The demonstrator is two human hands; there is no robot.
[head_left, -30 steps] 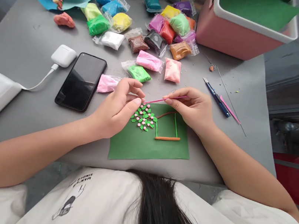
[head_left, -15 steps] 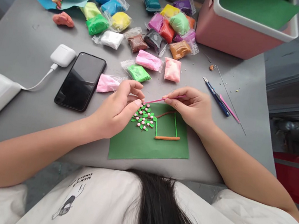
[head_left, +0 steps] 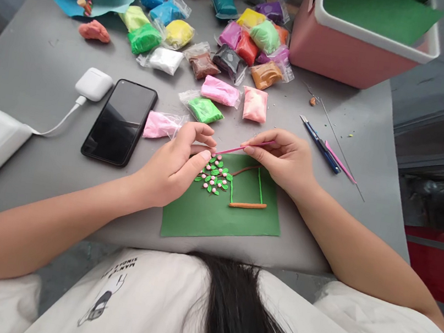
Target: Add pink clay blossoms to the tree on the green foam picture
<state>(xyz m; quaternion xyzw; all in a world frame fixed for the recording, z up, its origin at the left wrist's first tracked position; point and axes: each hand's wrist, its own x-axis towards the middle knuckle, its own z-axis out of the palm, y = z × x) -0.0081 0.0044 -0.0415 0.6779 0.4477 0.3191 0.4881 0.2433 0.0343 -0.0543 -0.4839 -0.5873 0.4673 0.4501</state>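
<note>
Barely shifted since the earlier frame, a right hand (head_left: pixel 287 159) pinches a pink stick (head_left: pixel 229 149) above green paper (head_left: pixel 214 221), its tip at the curled left hand (head_left: pixel 173 173), whose grip is unclear.

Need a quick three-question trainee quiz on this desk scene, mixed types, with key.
1. True or false: the black phone lies on the grey table, off the green sheet.
2. Fill in: the left hand is at one end of the thin pink stick; the ____ hand grips it farther along.
3. The bar joining the bottoms of two green strips is: A blue, B orange, C white.

Key: 1 true; 2 right; 3 B.
</note>
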